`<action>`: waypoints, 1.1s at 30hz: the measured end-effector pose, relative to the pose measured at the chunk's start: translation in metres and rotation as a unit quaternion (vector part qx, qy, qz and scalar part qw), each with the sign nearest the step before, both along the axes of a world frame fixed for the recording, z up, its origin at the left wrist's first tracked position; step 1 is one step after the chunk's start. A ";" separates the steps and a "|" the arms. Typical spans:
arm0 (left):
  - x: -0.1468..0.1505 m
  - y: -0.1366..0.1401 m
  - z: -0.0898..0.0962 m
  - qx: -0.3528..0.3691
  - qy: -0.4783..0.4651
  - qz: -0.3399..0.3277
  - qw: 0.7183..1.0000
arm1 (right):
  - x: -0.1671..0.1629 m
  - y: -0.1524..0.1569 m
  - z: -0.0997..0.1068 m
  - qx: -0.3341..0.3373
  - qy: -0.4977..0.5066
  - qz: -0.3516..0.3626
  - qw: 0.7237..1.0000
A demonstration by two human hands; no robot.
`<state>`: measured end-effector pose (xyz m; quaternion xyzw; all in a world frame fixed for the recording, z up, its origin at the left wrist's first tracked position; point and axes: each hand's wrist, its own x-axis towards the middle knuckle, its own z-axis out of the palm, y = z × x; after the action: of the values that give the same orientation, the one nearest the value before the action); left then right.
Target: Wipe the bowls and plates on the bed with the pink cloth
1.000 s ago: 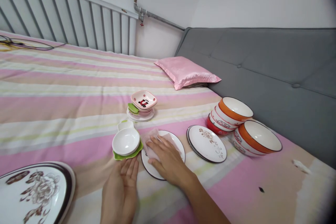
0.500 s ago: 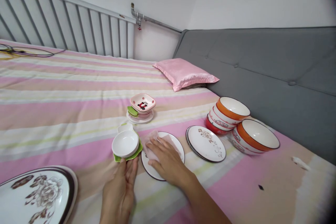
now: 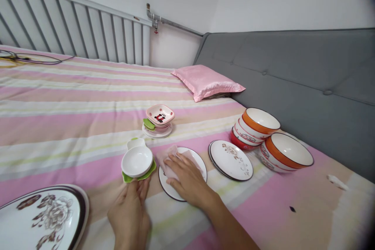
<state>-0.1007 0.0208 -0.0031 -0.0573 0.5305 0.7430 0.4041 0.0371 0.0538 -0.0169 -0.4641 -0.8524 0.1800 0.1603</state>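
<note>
My left hand [image 3: 130, 211] is closed on the near edge of a green leaf-shaped dish [image 3: 150, 170], thumb on top and fingers underneath. A small round white bowl [image 3: 137, 161] sits on this dish, with a second white lobe behind it. My right hand [image 3: 186, 179] lies with fingers spread over a pale pink cloth [image 3: 166, 160]. That cloth rests on a dark-rimmed white plate [image 3: 200, 166], whose pattern is mostly hidden under hand and cloth. Just beyond, a pink square bowl with a cartoon figure [image 3: 159, 114] tops a small stack of dishes.
Dark-rimmed patterned plates [image 3: 231, 160] lie stacked to the right. Behind them stand stacked orange-rimmed bowls [image 3: 260, 119] and another large bowl [image 3: 288, 152]. Large flowered plates [image 3: 52, 218] are at the near left. A pink pillow [image 3: 206, 82] rests by the grey headboard [image 3: 293, 62].
My left hand has shifted slightly left and nearer with the green dish and white bowl. My right hand stays on the cloth, almost unmoved.
</note>
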 end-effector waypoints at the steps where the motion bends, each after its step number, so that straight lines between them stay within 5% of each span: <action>1: -0.002 -0.001 0.001 0.009 0.006 0.001 1.000 | 0.000 0.000 0.000 -0.001 0.002 -0.001 1.000; 11: -0.022 -0.003 0.009 0.024 0.010 0.067 0.997 | 0.001 0.001 -0.004 0.005 -0.009 -0.001 1.000; 20: -0.007 -0.003 0.005 -0.054 -0.066 -0.038 0.996 | 0.000 0.001 -0.002 -0.007 -0.001 -0.002 1.000; 26: 0.018 -0.011 -0.003 0.020 -0.037 -0.058 0.997 | 0.002 0.000 0.001 -0.022 0.009 0.005 1.000; 33: 0.023 -0.010 0.006 0.012 -0.043 -0.113 0.993 | 0.000 -0.005 0.013 -0.080 0.043 0.073 0.993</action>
<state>-0.0774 0.0112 0.0025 -0.0242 0.5063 0.6959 0.5087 0.0366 0.0485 -0.0044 -0.4034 -0.8595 0.2784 0.1452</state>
